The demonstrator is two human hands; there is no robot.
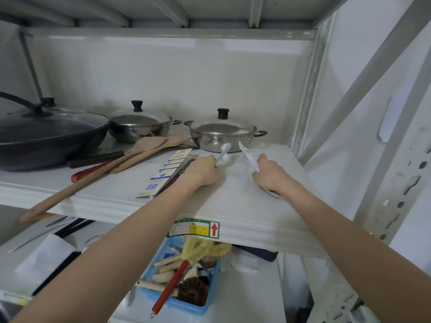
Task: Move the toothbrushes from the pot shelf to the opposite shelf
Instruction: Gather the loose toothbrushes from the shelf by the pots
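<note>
Both of my hands reach onto the white pot shelf (233,206). My left hand (200,171) is shut on a pale toothbrush (223,153) whose white head points up toward the nearest steel pot (224,134). My right hand (271,174) is shut on a white toothbrush (248,156) that slants up and left, its tip close to that pot. A packaged toothbrush on a printed card (166,172) lies flat on the shelf just left of my left hand. Something dark peeks out under my right wrist (274,193); I cannot tell what it is.
A black wok with glass lid (46,136) and a second lidded steel pot (140,125) stand at the left. Wooden spatulas (130,157) and a red-handled tool (91,172) lie across the shelf. Below, a blue tray (179,299) holds brushes. A metal upright (305,89) bounds the right.
</note>
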